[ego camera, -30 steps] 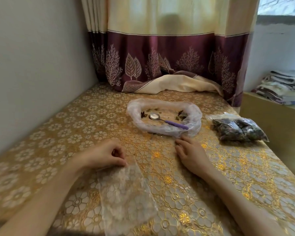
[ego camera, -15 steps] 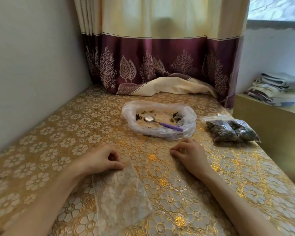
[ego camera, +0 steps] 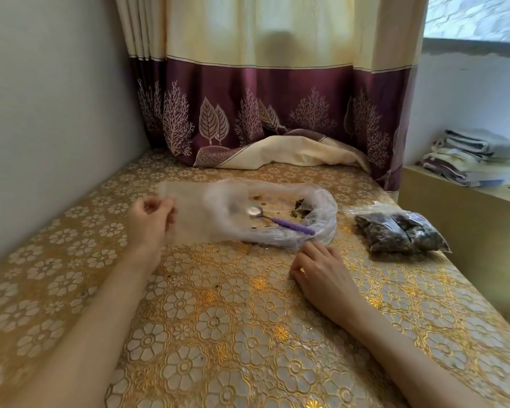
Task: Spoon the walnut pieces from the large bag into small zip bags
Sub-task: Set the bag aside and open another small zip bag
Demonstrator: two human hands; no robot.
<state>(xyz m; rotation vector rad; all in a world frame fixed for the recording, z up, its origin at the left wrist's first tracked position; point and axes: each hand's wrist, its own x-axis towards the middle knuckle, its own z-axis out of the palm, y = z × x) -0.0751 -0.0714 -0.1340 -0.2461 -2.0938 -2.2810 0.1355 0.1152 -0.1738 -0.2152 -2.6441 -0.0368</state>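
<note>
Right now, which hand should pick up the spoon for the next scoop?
The right hand. It rests on the table, holding nothing, just short of the spoon's purple handle end in the large bag. The left hand already grips the empty small zip bag.

The left hand is hovering raised above the surface, its fingers curling in and pinching a thin clear film, forearm reaching forward from the lower left; the right hand is resting palm down, fingers loosely bent, gripping nothing
</note>
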